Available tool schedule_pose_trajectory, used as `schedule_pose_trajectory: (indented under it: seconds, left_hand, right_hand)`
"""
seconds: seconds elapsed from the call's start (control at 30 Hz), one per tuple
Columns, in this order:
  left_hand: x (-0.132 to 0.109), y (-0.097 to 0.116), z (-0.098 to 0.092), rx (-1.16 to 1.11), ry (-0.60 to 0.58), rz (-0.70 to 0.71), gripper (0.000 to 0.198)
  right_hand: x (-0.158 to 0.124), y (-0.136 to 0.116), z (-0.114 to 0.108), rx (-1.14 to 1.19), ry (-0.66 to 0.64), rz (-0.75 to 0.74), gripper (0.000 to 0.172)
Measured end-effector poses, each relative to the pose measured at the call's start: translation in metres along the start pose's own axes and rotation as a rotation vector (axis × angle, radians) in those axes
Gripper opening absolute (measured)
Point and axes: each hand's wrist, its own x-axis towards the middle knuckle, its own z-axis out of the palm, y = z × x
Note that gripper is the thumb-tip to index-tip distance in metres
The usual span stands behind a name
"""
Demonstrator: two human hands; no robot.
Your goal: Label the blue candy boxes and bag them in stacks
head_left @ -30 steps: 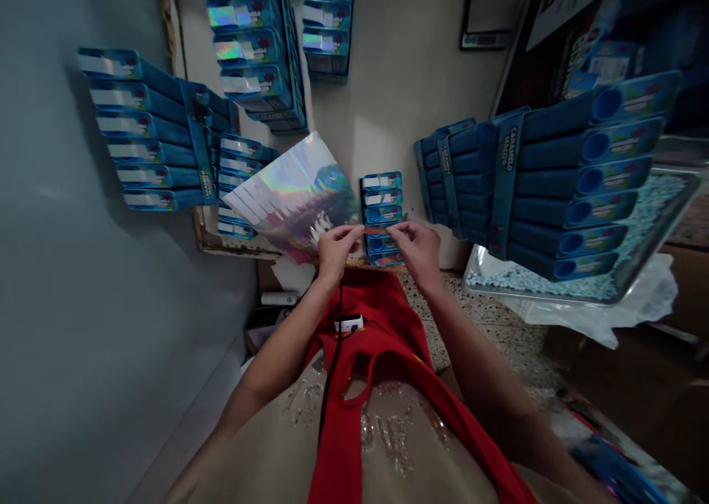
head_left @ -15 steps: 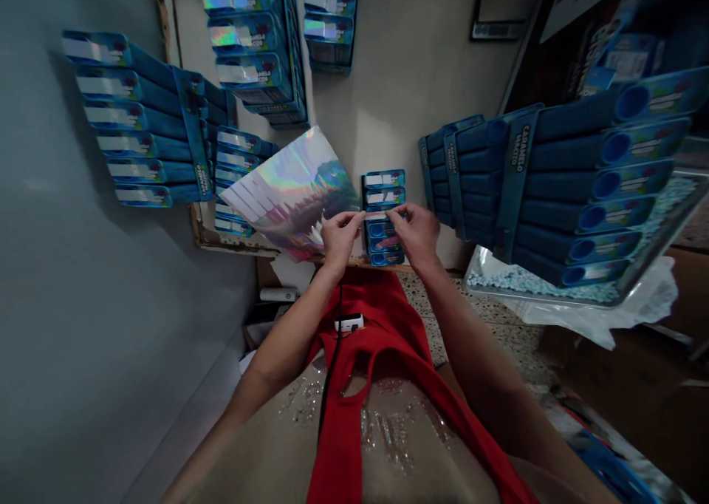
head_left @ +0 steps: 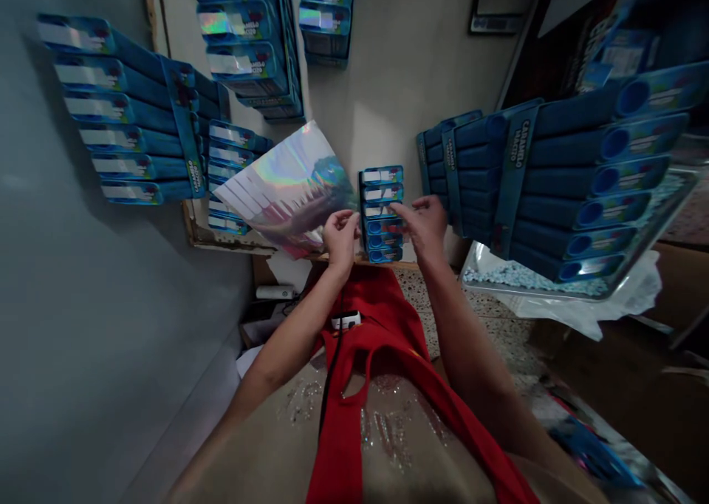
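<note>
L hand [head_left: 340, 234] stays pinched shut on the shiny sheet [head_left: 282, 190] corner, while R hand [head_left: 425, 223], fingers now loose, has moved up to touch the small box stack [head_left: 381, 212] just beside that pinch.

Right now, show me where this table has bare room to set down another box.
The widest free patch is the tabletop bordered by the far stacks, the right stacks and the small middle stack. A narrow strip runs between middle and right stacks. Crowded: the left, under the holographic sheet and left stacks, and around the left hand and right hand.
</note>
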Motion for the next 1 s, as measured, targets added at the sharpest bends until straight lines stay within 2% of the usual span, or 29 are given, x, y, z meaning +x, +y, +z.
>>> schedule_pose_trajectory:
  seconds: [0.07, 0.13, 0.23, 0.3, 0.4, 0.57, 0.67, 0.8, 1.0]
  left_hand:
    - [-0.011, 0.011, -0.011, 0.11, -0.038, 0.169, 0.028]
    - [-0.022, 0.023, -0.019, 0.159, -0.157, 0.214, 0.036]
    - [-0.034, 0.034, -0.021, 0.098, -0.426, 0.047, 0.058]
    - [-0.039, 0.037, -0.017, 0.074, -0.495, -0.041, 0.058]
    - [-0.04, 0.037, -0.016, 0.107, -0.442, -0.019, 0.042]
    - [-0.031, 0.032, -0.032, 0.209, -0.38, 0.028, 0.039]
    - [-0.022, 0.026, -0.036, 0.291, -0.333, 0.058, 0.038]
    - [-0.012, 0.017, -0.031, 0.314, -0.271, 0.058, 0.036]
    - [-0.001, 0.007, -0.025, 0.263, -0.272, 0.003, 0.039]
  right_hand:
    - [-0.008, -0.008, -0.007, 0.111, 0.005, 0.022, 0.047]
    - [-0.015, -0.017, -0.01, 0.154, -0.004, 0.017, 0.045]
    - [-0.024, -0.027, -0.007, 0.108, 0.009, -0.01, 0.044]
    - [-0.028, -0.03, -0.003, 0.112, 0.006, -0.015, 0.044]
    - [-0.034, -0.028, -0.001, 0.172, -0.027, -0.019, 0.045]
    - [-0.045, -0.011, -0.011, 0.272, -0.209, 0.016, 0.06]
    - [-0.048, -0.005, -0.01, 0.192, -0.121, 0.01, 0.051]
    - [-0.044, -0.004, 0.001, -0.004, -0.006, -0.04, 0.038]
    - [-0.036, -0.003, 0.007, -0.162, 0.007, -0.058, 0.034]
